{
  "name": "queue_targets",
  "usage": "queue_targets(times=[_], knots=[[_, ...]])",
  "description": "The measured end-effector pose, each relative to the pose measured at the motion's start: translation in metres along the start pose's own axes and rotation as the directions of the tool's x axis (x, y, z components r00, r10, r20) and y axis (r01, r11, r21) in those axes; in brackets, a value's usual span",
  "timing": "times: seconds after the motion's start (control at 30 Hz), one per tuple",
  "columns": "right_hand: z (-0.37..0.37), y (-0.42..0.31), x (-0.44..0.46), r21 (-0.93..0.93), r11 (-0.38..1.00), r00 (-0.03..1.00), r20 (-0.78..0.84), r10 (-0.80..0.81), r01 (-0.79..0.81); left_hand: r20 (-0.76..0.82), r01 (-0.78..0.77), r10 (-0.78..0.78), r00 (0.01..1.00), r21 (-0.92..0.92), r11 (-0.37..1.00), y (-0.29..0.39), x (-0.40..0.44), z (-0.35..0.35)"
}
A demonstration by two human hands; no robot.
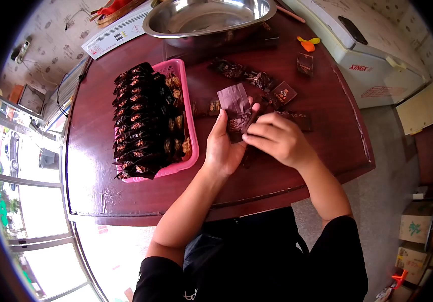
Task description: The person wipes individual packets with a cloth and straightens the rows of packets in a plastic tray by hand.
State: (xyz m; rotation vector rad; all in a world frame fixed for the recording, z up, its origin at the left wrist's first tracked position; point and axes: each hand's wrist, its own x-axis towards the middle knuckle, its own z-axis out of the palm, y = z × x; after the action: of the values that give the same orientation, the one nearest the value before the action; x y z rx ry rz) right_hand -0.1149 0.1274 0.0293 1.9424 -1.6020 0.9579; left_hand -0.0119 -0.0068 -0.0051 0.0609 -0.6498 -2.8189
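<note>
Now 2 hands are working at a wrapper

The left hand is holding the dark wrapper between thumb and fingers, grasping it over the table. The right hand is curling its fingers inward against the wrapper's side — whether they are gripping it, I cannot tell. The wrapper is standing partly up from the left palm, its flat brownish top showing above a crinkled middle.

Just left of the hands, a pink basket is holding a long row of black packets, stacked closely. Beyond the hands, loose packets are lying scattered on the table. A metal basin is sitting at the far side — well apart from the wrapper.
</note>
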Motion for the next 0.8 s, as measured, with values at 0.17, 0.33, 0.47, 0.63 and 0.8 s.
queue_targets(times=[0.17,0.33,0.47,0.63,0.8], knots=[[-0.001,0.004,-0.001,-0.005,1.0,0.999,-0.032,0.001,-0.001,-0.072,0.003,-0.013,0.997,-0.139,0.99,-0.001,0.001,-0.003],[-0.005,0.022,-0.006,0.195,0.965,0.928,-0.295,0.228,-0.175,-0.137,-0.025,-0.008,0.99,-0.235,0.972,0.004,-0.002,-0.014],[-0.001,0.007,-0.001,0.314,0.944,0.962,-0.21,0.177,-0.105,-0.368,-0.059,0.095,0.925,0.108,0.992,-0.005,-0.002,0.023],[0.008,-0.001,-0.003,0.296,0.951,0.993,-0.058,0.108,-0.086,-0.351,-0.07,0.151,0.924,0.232,0.97,-0.007,0.001,0.012],[0.006,0.008,-0.007,0.243,0.958,0.982,-0.075,0.173,-0.151,-0.3,0.117,-0.018,0.954,0.314,0.942,-0.003,-0.002,0.009]])
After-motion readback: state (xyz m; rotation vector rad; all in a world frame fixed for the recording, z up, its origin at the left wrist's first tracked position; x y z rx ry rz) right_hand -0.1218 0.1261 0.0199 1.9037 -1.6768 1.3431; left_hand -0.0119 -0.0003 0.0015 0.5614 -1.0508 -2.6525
